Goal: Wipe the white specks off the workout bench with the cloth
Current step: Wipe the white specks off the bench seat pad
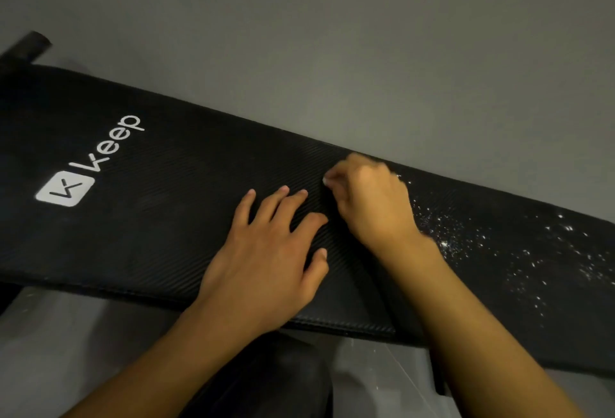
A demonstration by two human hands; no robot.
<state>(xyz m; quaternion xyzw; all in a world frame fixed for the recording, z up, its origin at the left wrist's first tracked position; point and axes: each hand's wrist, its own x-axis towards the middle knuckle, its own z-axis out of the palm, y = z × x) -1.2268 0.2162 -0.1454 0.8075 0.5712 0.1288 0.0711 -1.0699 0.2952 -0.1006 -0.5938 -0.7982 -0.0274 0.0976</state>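
Across the workout bench (149, 234), left hand (266, 258): flat on the black ribbed pad, fingers straight and spread, holding nothing.
Right hand (369, 204): just beside the left, blurred, fingers curled down against the pad; a bit of white shows at the fingertips (327, 181); whether it grips the cloth I cannot tell.
White specks (499, 244): scattered on the pad right of the right hand, thickest by its wrist.
Logo (90, 164): white "Keep" print, left end of pad.
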